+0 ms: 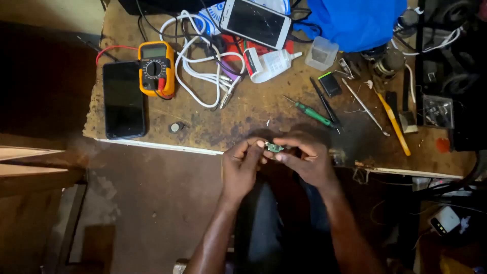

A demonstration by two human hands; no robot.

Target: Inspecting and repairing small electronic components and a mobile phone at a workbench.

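together both hands (276,160) pinch a small green circuit board (274,147).

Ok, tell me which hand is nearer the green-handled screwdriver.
Right. The right hand sits just below the green-handled screwdriver; the left hand is farther off, down and to its left.

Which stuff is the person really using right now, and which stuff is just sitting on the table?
In use:
left hand
right hand
small green part, pinched between both hands

Just lying about:
multimeter
black phone
white phone
white cable
glue bottle
green screwdriver
blue cloth
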